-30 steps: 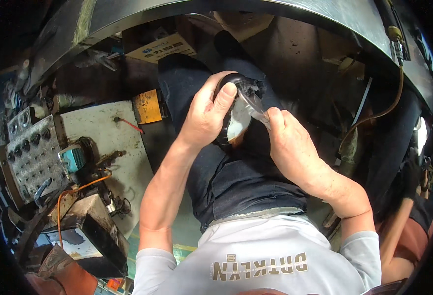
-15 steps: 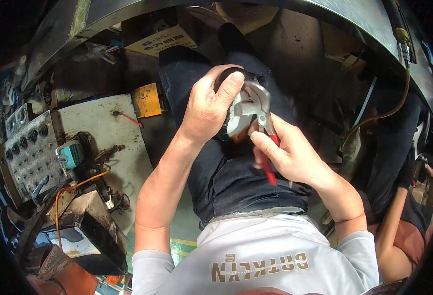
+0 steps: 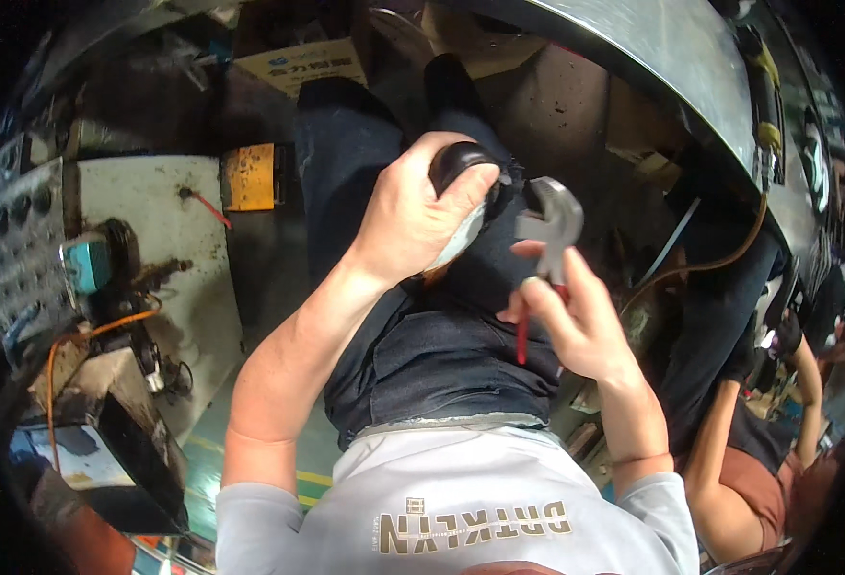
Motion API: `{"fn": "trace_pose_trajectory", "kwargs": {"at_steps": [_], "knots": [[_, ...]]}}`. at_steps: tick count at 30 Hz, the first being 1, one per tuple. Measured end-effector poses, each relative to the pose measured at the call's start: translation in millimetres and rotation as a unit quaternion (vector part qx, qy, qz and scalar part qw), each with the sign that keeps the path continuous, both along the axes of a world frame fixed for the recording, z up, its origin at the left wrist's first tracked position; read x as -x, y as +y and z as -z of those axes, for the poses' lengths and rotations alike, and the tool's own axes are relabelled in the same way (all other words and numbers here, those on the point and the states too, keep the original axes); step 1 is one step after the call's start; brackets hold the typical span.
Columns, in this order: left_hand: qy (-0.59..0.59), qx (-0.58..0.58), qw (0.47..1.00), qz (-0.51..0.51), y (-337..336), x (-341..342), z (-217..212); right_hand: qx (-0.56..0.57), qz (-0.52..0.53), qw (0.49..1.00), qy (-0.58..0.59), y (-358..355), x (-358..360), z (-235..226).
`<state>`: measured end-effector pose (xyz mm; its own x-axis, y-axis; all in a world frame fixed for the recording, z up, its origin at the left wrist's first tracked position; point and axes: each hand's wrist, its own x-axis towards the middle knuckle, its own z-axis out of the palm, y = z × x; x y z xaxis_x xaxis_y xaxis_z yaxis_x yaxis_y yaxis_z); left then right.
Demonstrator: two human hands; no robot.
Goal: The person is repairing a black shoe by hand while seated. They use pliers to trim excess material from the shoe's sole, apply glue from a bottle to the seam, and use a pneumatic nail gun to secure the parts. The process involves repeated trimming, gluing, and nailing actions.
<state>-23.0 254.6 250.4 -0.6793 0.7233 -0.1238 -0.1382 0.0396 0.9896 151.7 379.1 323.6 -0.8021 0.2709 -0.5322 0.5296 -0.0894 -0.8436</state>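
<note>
My left hand (image 3: 398,216) is closed round a rounded object with a glossy black top (image 3: 457,165) and a pale, whitish side; I cannot tell its kind, since my palm and fingers hide much of it. It is held above my lap. To its right, my right hand (image 3: 580,321) grips red-handled pliers (image 3: 562,213) by the handles. Their silver, curved jaws point up and stand apart from the round object. The pliers are slightly blurred by motion.
At left are a pale board (image 3: 154,211) and a yellow block (image 3: 250,177), with a teal-faced device (image 3: 89,266) and an orange cable (image 3: 120,324). A cardboard box (image 3: 298,65) lies ahead. A curved metal edge (image 3: 652,72) arcs over the right. A co-worker's arm (image 3: 715,441) shows at right.
The pliers' jaws have come off the round object, and my right hand has moved them to the right. My left hand still holds the object. The whole view has shifted somewhat.
</note>
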Motion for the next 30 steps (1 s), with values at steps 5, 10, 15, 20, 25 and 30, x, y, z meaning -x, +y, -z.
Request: {"fn": "trace_pose_trajectory", "kwargs": {"at_steps": [5,10,15,20,25,30], "knots": [[0.122,0.083,0.989,-0.009,4.4,-2.1,-7.6,-0.208,-0.049,0.971,0.107,7.8,23.4,-13.7],[0.140,0.086,0.986,-0.006,4.6,-1.1,-8.1,-0.254,-0.083,0.952,0.146,9.6,41.2,-9.5],[0.098,0.152,0.983,0.034,2.4,4.3,-22.4,-0.321,-0.084,0.921,0.204,1.9,38.7,-11.8],[0.193,0.102,0.976,-0.005,0.1,0.0,-1.7,-0.302,-0.122,0.938,0.119,3.9,47.3,-23.8],[0.139,0.102,0.985,0.017,7.0,1.2,-12.7,-0.337,-0.107,0.928,0.117,6.3,49.0,-13.5],[0.176,0.106,0.979,-0.006,2.9,1.7,-3.8,-0.322,-0.070,0.931,0.159,5.6,51.8,-36.5]]}}
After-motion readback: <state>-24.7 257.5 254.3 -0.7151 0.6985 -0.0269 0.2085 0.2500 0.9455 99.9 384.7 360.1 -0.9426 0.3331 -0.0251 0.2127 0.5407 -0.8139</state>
